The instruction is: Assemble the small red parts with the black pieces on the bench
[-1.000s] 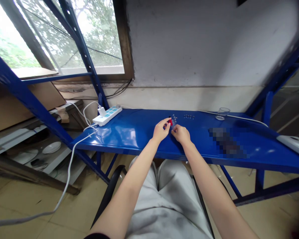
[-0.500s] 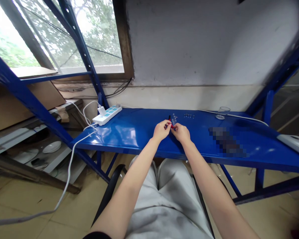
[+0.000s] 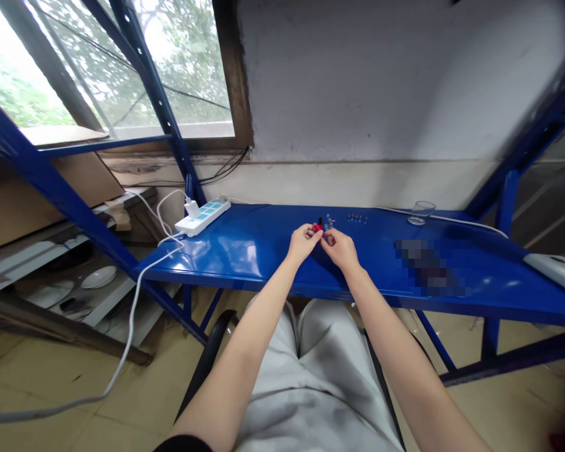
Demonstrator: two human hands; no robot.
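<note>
My left hand (image 3: 303, 242) is closed on a small red and black object (image 3: 318, 227), whose black end points up and away from me. Its exact kind is too small to tell. Close beside it, my right hand (image 3: 341, 248) has its thumb and fingers pinched together. What sits in that pinch, if anything, is hidden. Just beyond the right fingertips stand several small clear or greyish pieces (image 3: 329, 221) on the blue table (image 3: 282, 216). Farther right lies a short row of tiny pieces (image 3: 357, 218).
A white power strip (image 3: 203, 217) with a plug and cable lies at the table's left end. Toward the back right stands a clear glass (image 3: 421, 213). A blurred-out dark item (image 3: 430, 269) lies on the right, near a white device (image 3: 558, 275) at the edge.
The red object has shifted slightly left and up with my left hand, and its red part has turned. My right fingertips have come a little apart from it.
</note>
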